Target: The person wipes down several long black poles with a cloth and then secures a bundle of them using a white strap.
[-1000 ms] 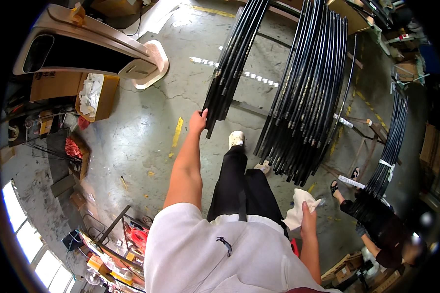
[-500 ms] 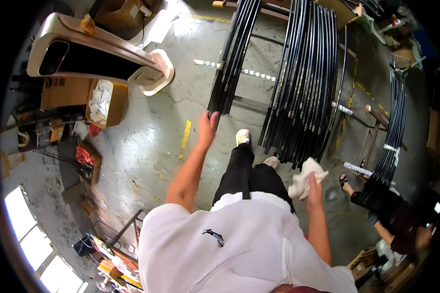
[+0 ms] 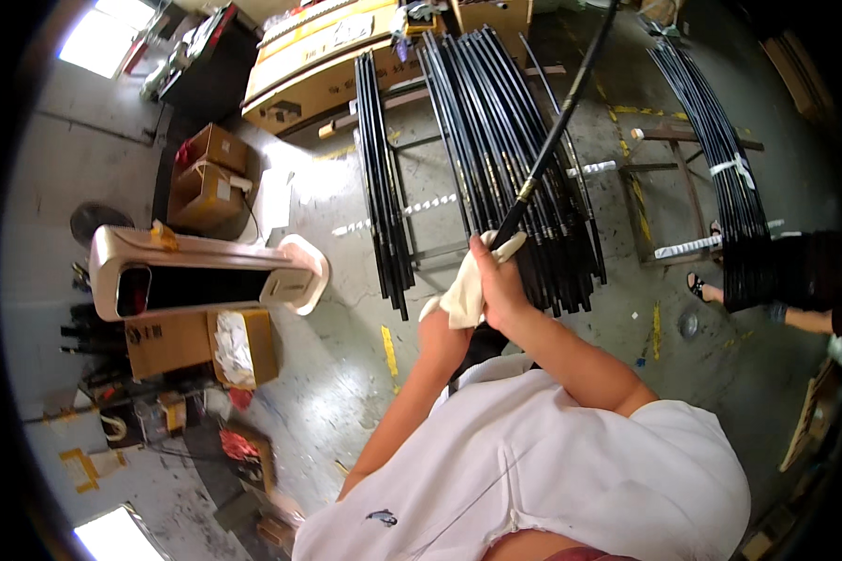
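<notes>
A long black rod (image 3: 557,131) with a gold-marked band slants up and away to the right, above the other rods. My right hand (image 3: 503,288) is closed at its lower part, pressing a cream cloth (image 3: 464,292) around it. Just left of it and lower, my left hand (image 3: 444,335) looks closed under the cloth. Its fingers and the rod's bottom end are hidden there. Beneath the raised rod lies a wide row of black rods (image 3: 496,140), and a narrower group of rods (image 3: 379,178) lies to its left.
White-wrapped rack bars (image 3: 430,203) support the rods. Farther right, a tied bundle of rods (image 3: 720,140) rests on another rack (image 3: 683,159), beside a person (image 3: 795,271). At left stand a pale machine (image 3: 187,271) and an open carton (image 3: 262,351). A long carton (image 3: 318,84) is behind.
My left hand has left the narrower rod group. Both hands have come together in front of me at a raised rod, with the cloth against it. The view has swung.
</notes>
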Demonstrator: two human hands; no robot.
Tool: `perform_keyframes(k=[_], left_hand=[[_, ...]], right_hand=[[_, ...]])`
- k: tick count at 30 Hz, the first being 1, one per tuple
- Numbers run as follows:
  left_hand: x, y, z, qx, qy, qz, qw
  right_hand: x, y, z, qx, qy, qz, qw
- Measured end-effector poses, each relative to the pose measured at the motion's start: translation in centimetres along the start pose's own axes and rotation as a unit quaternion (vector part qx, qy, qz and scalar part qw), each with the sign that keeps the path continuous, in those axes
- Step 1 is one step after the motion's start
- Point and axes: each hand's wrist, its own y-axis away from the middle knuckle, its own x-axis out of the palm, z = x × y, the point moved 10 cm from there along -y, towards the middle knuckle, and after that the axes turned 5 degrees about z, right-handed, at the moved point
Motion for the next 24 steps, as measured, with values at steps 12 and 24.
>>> perform_keyframes(k=[12, 24], left_hand=[[2.2, 18.3, 13.7, -0.271, -0.19, 0.092, 0.939], [-8.6, 46.7, 29.3, -0.533, -0.264, 0.117, 0.795]], right_hand=[[-10.4, -7.8, 17.5, -0.078, 0.033, -0.109, 0.99], [-14.1, -5.8, 44.9, -0.258, -0.037, 0.039, 0.965]])
